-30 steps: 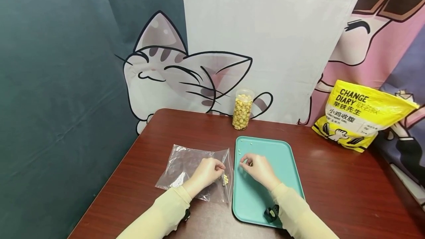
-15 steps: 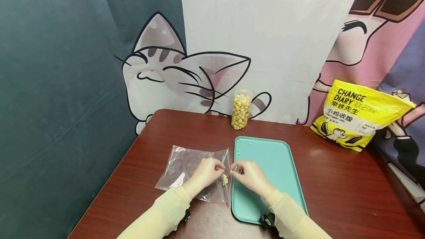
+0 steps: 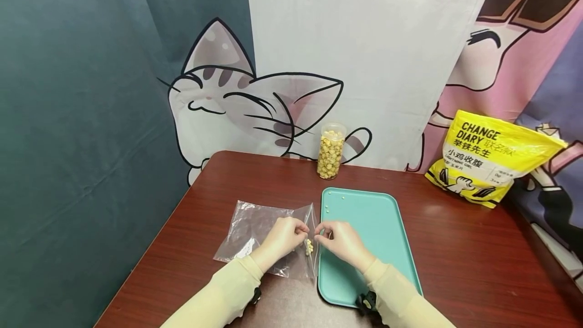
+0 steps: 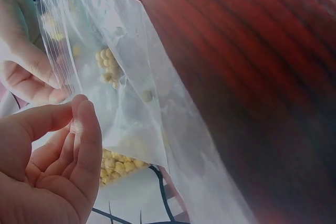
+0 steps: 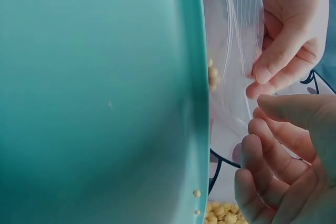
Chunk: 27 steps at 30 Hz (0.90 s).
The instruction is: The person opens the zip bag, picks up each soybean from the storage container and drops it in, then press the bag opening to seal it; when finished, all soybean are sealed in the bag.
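Observation:
A clear zip bag lies on the table, its zip end raised. Several small pale-yellow balls sit inside it near the mouth. The left hand pinches the bag's upper lip between thumb and fingertips. Close beside it, the right hand is at the bag's mouth, above the left rim of the teal tray. In the right wrist view its fingers are loosely bent, thumb and index tips close together, with nothing visible between them. A few loose balls lie along the tray's edge.
Behind the tray stands a clear jar full of yellow popcorn-like pieces. A yellow snack bag stands at the back right of the brown table. A printed cloth backdrop hangs just behind.
The right hand has moved left from over the tray to the bag's mouth, then stayed almost still. The left hand has kept its pinch on the bag.

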Motion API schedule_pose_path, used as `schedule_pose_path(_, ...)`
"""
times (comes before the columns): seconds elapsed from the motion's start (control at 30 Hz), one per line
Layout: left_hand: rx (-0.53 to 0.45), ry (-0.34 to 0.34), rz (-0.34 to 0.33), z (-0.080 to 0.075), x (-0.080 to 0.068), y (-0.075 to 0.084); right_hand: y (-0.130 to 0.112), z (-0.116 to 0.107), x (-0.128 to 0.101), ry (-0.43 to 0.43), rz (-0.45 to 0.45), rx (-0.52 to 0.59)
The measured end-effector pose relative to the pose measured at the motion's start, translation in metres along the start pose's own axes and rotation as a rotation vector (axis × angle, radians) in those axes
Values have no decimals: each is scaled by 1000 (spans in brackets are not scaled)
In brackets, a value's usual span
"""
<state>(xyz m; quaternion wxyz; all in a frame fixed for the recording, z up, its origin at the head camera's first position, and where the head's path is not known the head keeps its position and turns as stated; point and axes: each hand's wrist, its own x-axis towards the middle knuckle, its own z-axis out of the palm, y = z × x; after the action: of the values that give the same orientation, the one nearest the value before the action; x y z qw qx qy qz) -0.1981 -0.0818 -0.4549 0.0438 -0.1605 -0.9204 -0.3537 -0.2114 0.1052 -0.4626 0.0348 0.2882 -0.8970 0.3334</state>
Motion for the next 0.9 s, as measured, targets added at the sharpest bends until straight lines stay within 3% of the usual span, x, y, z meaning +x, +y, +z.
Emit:
schedule_pose_path(0.3, -8, -5, 3, -1, -2, -2, 13, -4, 5, 72, 49, -5)
schedule_pose_path(0.63, -9, -3, -2, 0, -1, -2, 37, -5, 12, 81, 225, 1)
schedule_pose_path(0.9, -1, 0, 6, 2, -3, -2, 50, -7, 17, 56, 236, 13)
